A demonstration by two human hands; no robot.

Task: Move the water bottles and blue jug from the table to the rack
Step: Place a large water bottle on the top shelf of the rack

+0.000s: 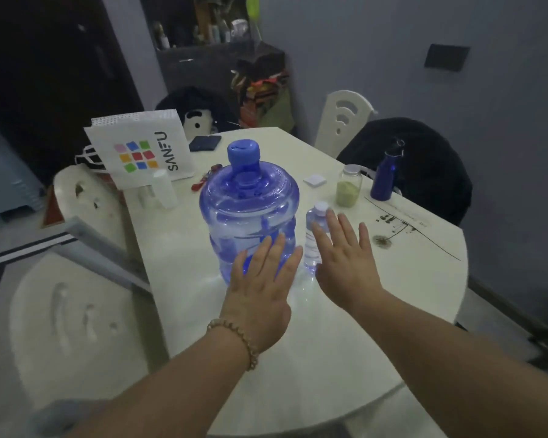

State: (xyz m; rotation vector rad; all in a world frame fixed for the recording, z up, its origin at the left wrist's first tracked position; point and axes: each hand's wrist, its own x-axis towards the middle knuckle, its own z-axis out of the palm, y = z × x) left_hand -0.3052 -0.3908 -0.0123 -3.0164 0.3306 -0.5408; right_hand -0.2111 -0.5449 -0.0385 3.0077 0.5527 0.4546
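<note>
A large translucent blue jug (247,203) with a blue cap stands upright in the middle of the white table (314,358). Just to its right stands a small clear water bottle (313,238) with a white cap. My left hand (261,289) is stretched flat in front of the jug's lower part, fingers apart, holding nothing. My right hand (345,260) is spread open beside the small bottle and partly covers it, with no grip on it. A dark blue metal bottle (385,175) stands at the table's right edge.
A white paper bag (140,150) with coloured squares, a white tube (165,189), red keys (203,181), a dark phone (204,142), a white pad (314,180) and a glass jar (348,188) of greenish powder sit on the far side. White chairs (76,298) surround the table; a shelf (203,33) stands behind.
</note>
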